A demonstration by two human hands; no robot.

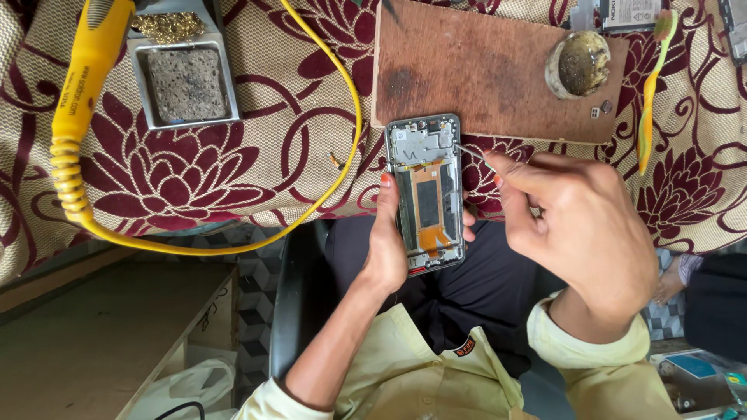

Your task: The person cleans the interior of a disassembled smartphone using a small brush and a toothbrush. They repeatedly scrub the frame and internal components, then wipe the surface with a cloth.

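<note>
Item: opened phone (425, 194), back cover off, its frame, orange flex ribbon and metal shields exposed. Location: held in the air above the person's lap, its top end at the edge of the wooden board (482, 66), which lies on the flower-patterned cloth (233, 167).

Left hand (389, 241): fingers wrapped round the phone from beneath, thumb along the left edge, fingertips showing at the right edge. Firm grasp.

Right hand (580, 225): fingers pinched shut on a thin metal tool (473, 153), its tip at the upper right edge of the phone, touching or just short of it; I cannot tell which.

Nearby: yellow soldering iron (89, 54) in its stand (183, 74) with sponge and brass wool, its yellow cord (342, 155) looping just left of the phone; a round tin of flux paste (577, 64) on the board; a yellow-green toothbrush (650, 93) at the right.

Risks, as I judge them:
- The tool tip may slip off the edge and gouge the orange ribbon or a shield; cause, too much force on a narrow point.
- The phone is unsupported; a hard pry could twist it out of the left hand's hold and drop it to the lap or floor.
- A freed screw or clip could fall into the patterned cloth and be hard to find.
- The cord could snag a wrist and drag the iron.
</note>
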